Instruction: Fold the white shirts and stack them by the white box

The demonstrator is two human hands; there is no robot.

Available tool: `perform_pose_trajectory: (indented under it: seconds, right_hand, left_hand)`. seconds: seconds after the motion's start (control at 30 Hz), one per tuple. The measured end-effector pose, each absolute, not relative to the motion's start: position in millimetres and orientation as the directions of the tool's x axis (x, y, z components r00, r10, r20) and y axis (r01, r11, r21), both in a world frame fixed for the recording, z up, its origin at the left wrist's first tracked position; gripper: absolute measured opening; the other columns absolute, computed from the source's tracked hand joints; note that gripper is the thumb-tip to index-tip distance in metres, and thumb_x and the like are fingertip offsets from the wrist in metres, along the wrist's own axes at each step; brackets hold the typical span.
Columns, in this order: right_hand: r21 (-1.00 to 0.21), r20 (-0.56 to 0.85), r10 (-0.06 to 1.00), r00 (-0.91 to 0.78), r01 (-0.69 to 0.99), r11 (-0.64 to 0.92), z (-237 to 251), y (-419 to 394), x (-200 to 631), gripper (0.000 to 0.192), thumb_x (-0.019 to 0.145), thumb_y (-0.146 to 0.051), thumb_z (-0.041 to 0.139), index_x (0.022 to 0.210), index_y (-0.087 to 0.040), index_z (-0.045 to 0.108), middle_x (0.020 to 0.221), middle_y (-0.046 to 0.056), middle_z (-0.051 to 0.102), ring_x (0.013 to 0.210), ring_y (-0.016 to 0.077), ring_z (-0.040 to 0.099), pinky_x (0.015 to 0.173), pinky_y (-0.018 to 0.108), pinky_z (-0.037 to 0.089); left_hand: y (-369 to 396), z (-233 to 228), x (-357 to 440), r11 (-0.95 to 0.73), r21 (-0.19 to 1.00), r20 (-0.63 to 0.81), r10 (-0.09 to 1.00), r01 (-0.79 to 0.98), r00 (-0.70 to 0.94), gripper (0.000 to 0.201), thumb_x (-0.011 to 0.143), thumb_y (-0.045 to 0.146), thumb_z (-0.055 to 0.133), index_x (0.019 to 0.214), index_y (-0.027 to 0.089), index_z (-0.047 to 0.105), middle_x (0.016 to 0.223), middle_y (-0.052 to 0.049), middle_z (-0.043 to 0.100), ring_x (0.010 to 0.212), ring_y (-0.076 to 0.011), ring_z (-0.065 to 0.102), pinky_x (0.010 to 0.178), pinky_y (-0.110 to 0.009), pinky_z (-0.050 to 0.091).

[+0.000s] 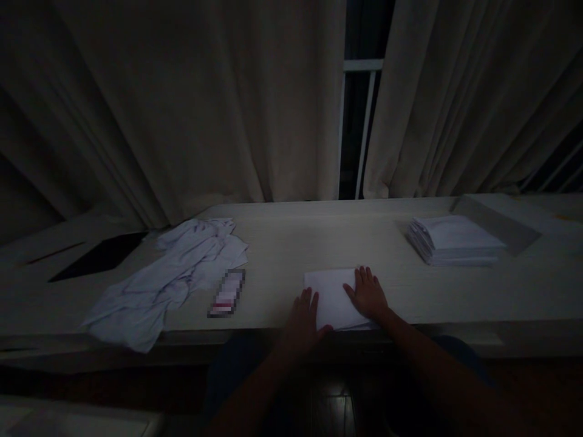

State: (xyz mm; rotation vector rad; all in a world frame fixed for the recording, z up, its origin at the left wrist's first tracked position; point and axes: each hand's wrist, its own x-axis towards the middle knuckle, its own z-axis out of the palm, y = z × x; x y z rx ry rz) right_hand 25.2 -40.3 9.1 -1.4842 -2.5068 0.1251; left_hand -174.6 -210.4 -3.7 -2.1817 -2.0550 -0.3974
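Folded cloth (334, 297) at table edge (455, 321) — both hands flat, bare tabletop around.

Pixel-blurred small object (226, 294) beside crumpled cloth (168, 276)

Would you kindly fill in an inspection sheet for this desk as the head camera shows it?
Surface: pale desk, dimly lit.
Work things: folded white cloth at the near edge; stack of folded cloths far right; crumpled cloth pile left.
Clutter: blurred small item beside the pile; dark flat panel far left.
Hands: left hand and right hand lie flat on the folded cloth, fingers open.
Cables: nothing seen.
Surroundings: curtains with a gap showing a window frame.
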Motion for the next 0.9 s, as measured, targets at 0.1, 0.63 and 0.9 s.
perform_pose_trajectory:
  seconds: [0.1,0.63,0.9]
  right_hand:
    - [-0.188,0.151,0.872,-0.466,0.852,0.488,8,-41,26,0.089,0.093,-0.068,0.011,0.152,-0.003,0.026,0.16,0.018,0.016,0.149,0.031,0.003,0.118,0.049,0.008]
    - [-0.596,0.184,0.808,-0.56,0.59,0.545,-3,-63,120,0.062,0.097,-0.048,0.02,0.147,-0.021,0.044,0.157,0.003,0.03,0.145,0.02,0.027,0.118,0.041,0.026]
    - [-0.592,0.451,0.67,-0.589,0.364,0.719,-26,-85,148,0.054,0.089,-0.026,0.052,0.143,-0.025,0.049,0.15,0.009,0.044,0.137,0.0263,0.042,0.111,0.051,0.037]
  left_hand:
    - [-225,-7,-177,-0.147,0.018,0.271,0.953,0.989,0.137,0.104,0.078,0.06,0.059,0.155,0.012,0.009,0.161,-0.022,0.01,0.148,-0.0371,0.007,0.116,-0.058,0.024]
    - [-244,-15,-200,-0.191,0.039,0.22,0.959,0.981,0.178,0.075,0.07,0.005,0.048,0.144,0.016,0.044,0.153,-0.013,0.038,0.143,-0.0272,0.034,0.114,-0.05,0.035]
    - [-231,-13,-202,-0.184,0.323,0.403,0.914,0.928,0.041,0.049,0.077,0.014,0.051,0.124,0.021,0.062,0.135,-0.011,0.061,0.129,-0.0253,0.053,0.106,-0.05,0.045]
